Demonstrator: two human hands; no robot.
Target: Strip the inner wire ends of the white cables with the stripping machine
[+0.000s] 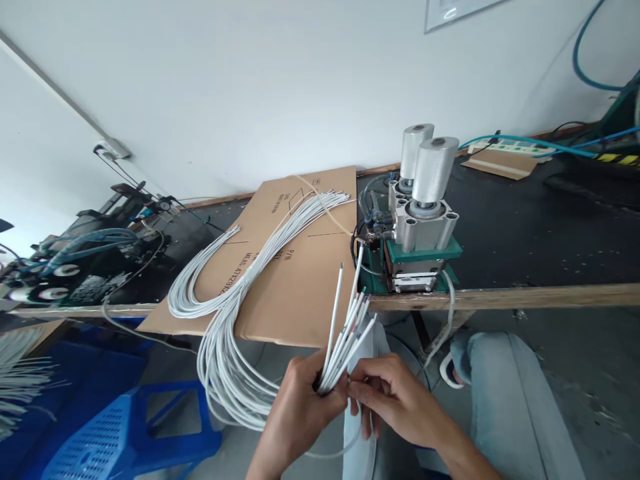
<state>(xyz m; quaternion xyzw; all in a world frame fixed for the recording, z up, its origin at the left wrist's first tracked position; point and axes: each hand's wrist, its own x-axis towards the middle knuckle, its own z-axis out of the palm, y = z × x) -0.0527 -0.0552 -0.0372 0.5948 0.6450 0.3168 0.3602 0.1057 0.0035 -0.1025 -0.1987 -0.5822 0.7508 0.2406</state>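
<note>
My left hand (306,407) is wrapped round a bundle of white cables (345,340), whose ends point up and fan out above the fist. Close against it on the right, my right hand (387,393) has its thumb and index finger pinched together beside the bundle; what they hold, if anything, is too small to name. From the left hand the long white cables (235,360) hang in a loop below the table edge and run up over a flat cardboard sheet (310,287), where their other ends lie together near its top.
A pneumatic press (425,227) with two silver cylinders stands right of the cardboard on the black table (525,247). Another machine (80,253) with hoses is at the left. A blue plastic stool (125,427) and more white cables (23,373) are lower left. A power strip (515,147) lies behind.
</note>
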